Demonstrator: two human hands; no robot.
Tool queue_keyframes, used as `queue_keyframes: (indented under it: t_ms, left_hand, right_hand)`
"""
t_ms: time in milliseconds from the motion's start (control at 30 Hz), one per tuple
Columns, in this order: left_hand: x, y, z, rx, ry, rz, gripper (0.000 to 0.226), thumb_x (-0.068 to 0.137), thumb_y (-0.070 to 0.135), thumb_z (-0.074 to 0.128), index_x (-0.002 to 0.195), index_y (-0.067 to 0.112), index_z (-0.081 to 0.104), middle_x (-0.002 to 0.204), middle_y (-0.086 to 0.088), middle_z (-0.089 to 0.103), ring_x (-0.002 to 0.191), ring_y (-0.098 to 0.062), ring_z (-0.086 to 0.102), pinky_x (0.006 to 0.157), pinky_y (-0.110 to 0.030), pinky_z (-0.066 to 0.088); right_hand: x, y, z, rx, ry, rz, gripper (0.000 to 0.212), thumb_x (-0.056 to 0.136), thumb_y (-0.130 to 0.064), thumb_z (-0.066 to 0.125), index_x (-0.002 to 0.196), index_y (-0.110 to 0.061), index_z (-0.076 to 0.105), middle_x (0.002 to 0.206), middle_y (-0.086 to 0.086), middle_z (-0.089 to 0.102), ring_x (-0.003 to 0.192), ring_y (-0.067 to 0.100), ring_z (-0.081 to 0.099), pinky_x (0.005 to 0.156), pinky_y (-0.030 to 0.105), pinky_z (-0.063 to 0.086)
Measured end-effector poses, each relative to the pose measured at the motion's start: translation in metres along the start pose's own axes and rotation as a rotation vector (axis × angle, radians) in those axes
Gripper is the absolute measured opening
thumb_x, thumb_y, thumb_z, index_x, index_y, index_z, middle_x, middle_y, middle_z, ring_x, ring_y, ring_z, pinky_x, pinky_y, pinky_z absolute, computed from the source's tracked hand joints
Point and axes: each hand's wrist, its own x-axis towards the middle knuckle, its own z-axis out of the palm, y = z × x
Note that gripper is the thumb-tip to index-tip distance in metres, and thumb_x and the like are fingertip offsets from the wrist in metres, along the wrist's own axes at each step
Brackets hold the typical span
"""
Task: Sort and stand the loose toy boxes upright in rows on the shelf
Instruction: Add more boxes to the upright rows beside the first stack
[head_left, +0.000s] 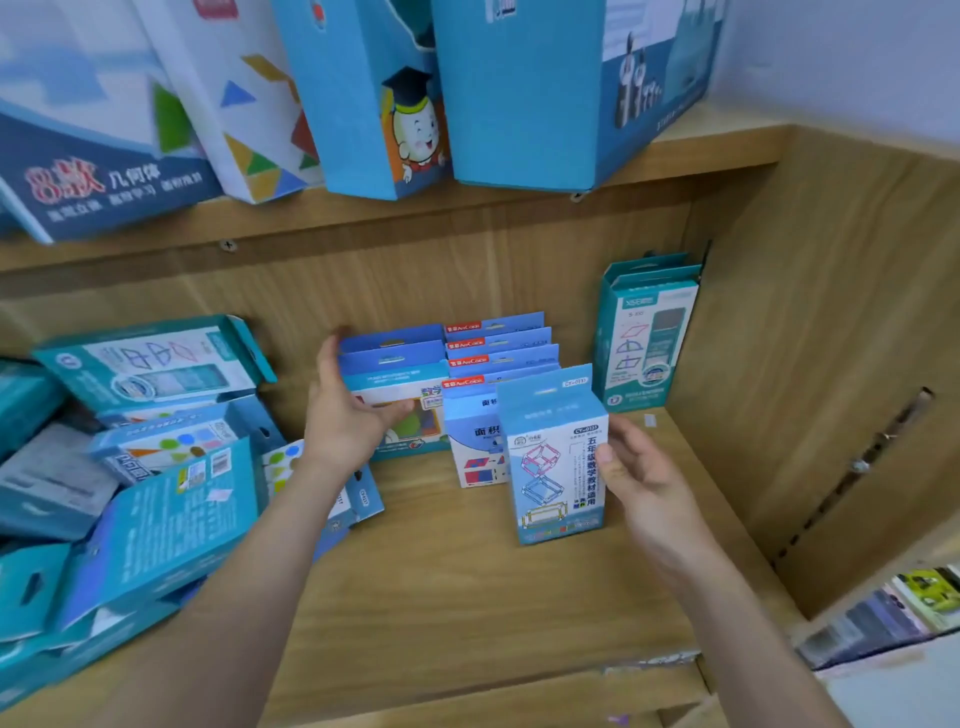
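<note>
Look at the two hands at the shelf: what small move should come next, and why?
Probably the right hand should let go of the cube-frame box. It already stands upright at the front of the right-hand row, while the tumbled pile on the left awaits sorting.

The wooden shelf (467, 597) carries upright rows of blue boxes (498, 358) at its back, 1 teal box (644, 332) standing right, and a loose heap (130, 467) left.

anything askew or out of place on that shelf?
Yes. The heap of teal boxes at the shelf's left lies tumbled, tilted and overlapping, unlike the upright rows at centre. One teal box stands apart near the right wall.
</note>
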Motion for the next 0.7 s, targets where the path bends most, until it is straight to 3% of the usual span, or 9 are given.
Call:
queue_keyframes:
  t_ms: [33,233,333,400,500,600,700]
  left_hand:
    - [-0.001,0.0,0.0,0.053,-0.003,0.013,0.11,0.049,0.038,0.089,0.136,0.046,0.022,0.128,-0.003,0.053,0.111,-0.021,0.059,0.097,-0.045,0.048]
    - [-0.006,0.003,-0.002,0.229,0.044,0.059,0.096,0.067,0.018,0.084,0.142,0.033,0.027,0.133,-0.011,0.041,0.109,-0.026,0.054,0.096,-0.035,0.044]
    - [-0.02,0.022,-0.007,0.423,0.124,0.32,0.089,0.068,0.004,0.076,0.144,0.021,0.032,0.14,-0.016,0.034,0.13,-0.031,0.036,0.106,-0.031,0.031]
    - [-0.037,0.052,-0.001,0.417,0.003,0.588,0.079,0.067,0.006,0.068,0.14,0.018,0.039,0.143,-0.011,0.035,0.134,-0.027,0.031,0.109,-0.025,0.025]
    - [-0.051,0.094,0.024,0.651,-0.309,0.873,0.08,0.07,0.026,0.067,0.143,0.02,0.034,0.15,-0.005,0.029,0.14,-0.024,0.022,0.116,-0.04,0.021]
    - [-0.046,0.117,0.056,1.033,-0.427,1.008,0.081,0.073,0.027,0.068,0.143,0.02,0.027,0.152,-0.003,0.025,0.143,-0.022,0.013,0.117,-0.043,0.007]
    - [-0.036,0.137,0.082,1.325,-0.475,1.088,0.068,0.075,0.017,0.063,0.136,0.011,0.033,0.141,-0.009,0.038,0.137,-0.027,0.025,0.115,-0.049,0.013]
  right_hand:
    - [0.001,0.002,0.003,-0.014,-0.018,-0.006,0.032,0.097,-0.004,0.045,0.126,-0.014,0.05,0.117,-0.009,0.063,0.101,-0.002,0.061,0.075,0.009,0.047]
    - [0.002,0.0,-0.004,0.0,-0.006,-0.062,0.035,0.093,-0.008,0.049,0.128,-0.012,0.05,0.12,-0.003,0.065,0.109,0.003,0.061,0.081,0.015,0.05]
    - [0.004,-0.013,-0.023,0.046,0.123,-0.13,0.043,0.088,-0.018,0.049,0.131,-0.012,0.049,0.121,0.0,0.065,0.112,0.008,0.061,0.081,0.019,0.053]
    - [0.011,-0.021,-0.031,0.016,0.188,-0.172,0.033,0.094,-0.01,0.046,0.126,-0.017,0.049,0.116,-0.005,0.065,0.104,0.0,0.063,0.074,0.013,0.051]
    - [0.021,-0.019,-0.035,-0.035,0.249,-0.191,0.034,0.097,-0.001,0.042,0.125,-0.021,0.047,0.115,-0.011,0.061,0.098,-0.008,0.062,0.072,0.009,0.049]
    - [0.026,-0.003,-0.034,-0.053,0.288,-0.179,0.034,0.097,0.0,0.042,0.125,-0.019,0.046,0.116,-0.006,0.06,0.104,0.002,0.06,0.081,0.017,0.053]
    - [0.032,0.005,-0.035,-0.049,0.319,-0.164,0.032,0.098,-0.002,0.043,0.124,-0.02,0.046,0.116,-0.002,0.06,0.104,0.006,0.059,0.083,0.017,0.051]
